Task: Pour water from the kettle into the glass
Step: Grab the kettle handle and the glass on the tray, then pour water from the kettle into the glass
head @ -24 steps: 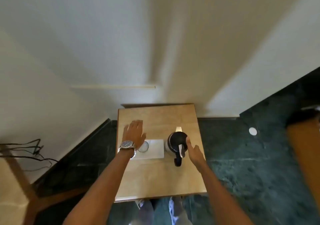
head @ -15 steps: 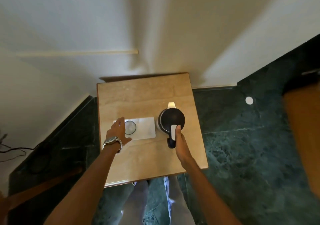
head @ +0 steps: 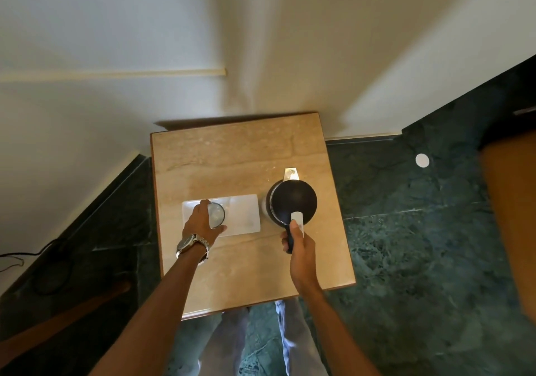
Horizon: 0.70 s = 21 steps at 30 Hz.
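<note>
A small square table (head: 232, 155) with a pale stone-look top stood in the corner of a room, against cream walls, on a dark green floor (head: 420, 259). On it lay a white rectangular tray (head: 246, 213), and on the left part of that tray stood a clear glass (head: 217, 215), upright and seen from above. The left hand (head: 203, 225) was wrapped around the glass from its left side, fingers curling past the far rim and the thumb pressing the near side. A metal wristwatch (head: 192, 245) sat on that wrist.

Just right of the tray, close to its short edge, stood the kettle (head: 293, 199), upright on the table, its black lid closed and its silver spout (head: 290, 174) pointing away toward the wall. Its dark handle (head: 290, 238) pointed back at the person. The right hand (head: 301, 248) was closed around that handle, with the thumb laid along the top by the white lid button (head: 297, 219). The kettle's base rested on the table; whether there was water in the glass could not be told.

Below the table edge the person's legs in light jeans (head: 261, 343) showed. A small white disc (head: 422, 160) lay on the floor to the right, well apart from the table
</note>
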Motion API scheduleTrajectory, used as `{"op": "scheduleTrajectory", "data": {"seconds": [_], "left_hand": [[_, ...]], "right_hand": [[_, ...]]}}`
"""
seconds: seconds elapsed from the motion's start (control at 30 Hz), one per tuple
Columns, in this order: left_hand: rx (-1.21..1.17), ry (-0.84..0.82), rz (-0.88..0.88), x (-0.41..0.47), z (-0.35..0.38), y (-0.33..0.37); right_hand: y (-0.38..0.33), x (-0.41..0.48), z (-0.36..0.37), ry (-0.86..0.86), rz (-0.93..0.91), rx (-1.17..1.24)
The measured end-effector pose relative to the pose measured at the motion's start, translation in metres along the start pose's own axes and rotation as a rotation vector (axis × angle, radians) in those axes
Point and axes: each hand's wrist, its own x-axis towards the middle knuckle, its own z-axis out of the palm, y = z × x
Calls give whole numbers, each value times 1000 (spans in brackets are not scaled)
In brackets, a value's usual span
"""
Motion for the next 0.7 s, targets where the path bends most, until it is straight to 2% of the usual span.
{"op": "scheduleTrajectory", "data": {"seconds": [0.23, 0.33, 0.57, 0.7], "left_hand": [[-12, 77, 39, 1, 12, -13], [-47, 89, 55, -4, 12, -17], [-95, 109, 91, -35, -4, 0], [-146, 114, 95, -80, -39, 31]], "right_hand": [[17, 16, -1, 280, -46, 72], [18, 28, -13, 376, -109, 33], [-2, 14, -48, 315, -143, -51], [-42, -18, -78, 261, -138, -137]]}}
